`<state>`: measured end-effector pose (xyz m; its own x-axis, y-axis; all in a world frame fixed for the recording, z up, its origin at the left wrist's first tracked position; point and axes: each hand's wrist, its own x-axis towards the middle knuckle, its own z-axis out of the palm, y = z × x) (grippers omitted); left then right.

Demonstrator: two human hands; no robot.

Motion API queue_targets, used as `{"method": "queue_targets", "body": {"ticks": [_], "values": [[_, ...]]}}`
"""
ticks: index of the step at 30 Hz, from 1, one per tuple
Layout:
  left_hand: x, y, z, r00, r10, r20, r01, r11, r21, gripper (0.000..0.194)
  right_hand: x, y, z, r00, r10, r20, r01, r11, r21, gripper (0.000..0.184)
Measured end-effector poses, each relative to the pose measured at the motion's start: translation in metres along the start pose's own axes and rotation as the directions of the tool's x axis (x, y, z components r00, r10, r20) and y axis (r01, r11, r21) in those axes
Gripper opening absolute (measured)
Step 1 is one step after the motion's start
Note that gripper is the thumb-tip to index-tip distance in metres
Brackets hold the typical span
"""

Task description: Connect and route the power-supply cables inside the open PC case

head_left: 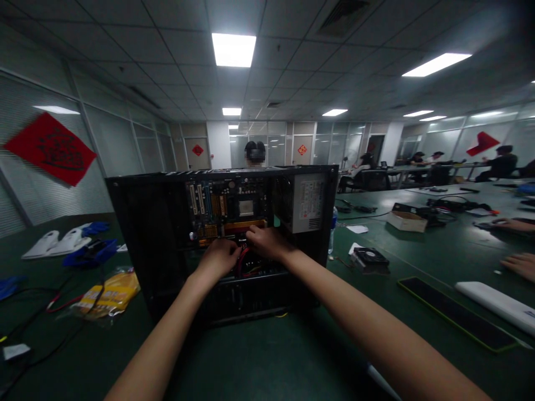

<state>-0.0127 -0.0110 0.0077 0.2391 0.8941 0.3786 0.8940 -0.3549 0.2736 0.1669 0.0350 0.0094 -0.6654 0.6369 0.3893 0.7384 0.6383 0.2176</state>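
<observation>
An open black computer case (142,250) stands on the table in front of me, its open side facing me. Inside it are a motherboard (264,189) and, at the upper right, a grey power supply (307,203). My left hand (219,257) reaches in below the motherboard, fingers pinched at a red and black cable (241,260). Close beside it, my right hand (267,243) is also closed, its fingertips at the cable's upper end. The connector is hidden by my fingers. The cable curves down to the bottom of the case.
Left lie a yellow plastic bag (111,292), a blue tray (90,253), white slippers (62,242) and loose cables. Right are a cooling fan (370,257), a small open box (405,220), a dark flat strip (455,312) and a white bar (497,303). Another person's hand (520,264) rests at the right edge.
</observation>
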Motion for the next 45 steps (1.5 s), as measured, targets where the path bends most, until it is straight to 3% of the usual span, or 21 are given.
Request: {"method": "queue_targets", "body": {"ticks": [11,17,21,24,27,36,45], "values": [[0.0,0.006,-0.002,0.995,0.09,0.04,-0.093,0.992,0.081,0.036,-0.001,-0.004,-0.005,1.0,0.001,-0.006,-0.001,1.0,-0.028,0.022],[-0.002,0.015,-0.005,0.997,-0.021,0.072,0.009,0.986,0.169,0.039,-0.003,-0.003,-0.008,0.999,-0.051,-0.005,0.051,0.999,0.019,0.021],[-0.005,0.017,-0.005,0.991,-0.09,0.101,0.065,0.972,0.224,0.047,-0.012,-0.002,-0.014,0.986,-0.126,-0.107,0.145,0.97,0.193,0.033],[-0.006,0.015,-0.003,0.996,-0.046,0.078,0.025,0.97,0.243,0.048,-0.017,-0.001,-0.018,0.985,-0.066,-0.161,0.109,0.955,0.276,0.024],[-0.005,0.014,-0.002,0.996,-0.029,0.082,0.008,0.968,0.25,0.052,-0.019,-0.001,-0.019,0.997,-0.027,-0.077,0.047,0.961,0.271,0.016],[-0.003,0.012,-0.003,0.993,0.037,0.116,-0.055,0.985,0.163,0.049,-0.017,0.0,-0.011,0.985,-0.108,-0.133,0.143,0.946,0.291,0.013],[-0.002,0.014,-0.004,0.99,0.056,0.131,-0.08,0.979,0.186,0.047,-0.016,0.003,-0.009,0.973,-0.152,-0.174,0.201,0.928,0.315,0.012]]}}
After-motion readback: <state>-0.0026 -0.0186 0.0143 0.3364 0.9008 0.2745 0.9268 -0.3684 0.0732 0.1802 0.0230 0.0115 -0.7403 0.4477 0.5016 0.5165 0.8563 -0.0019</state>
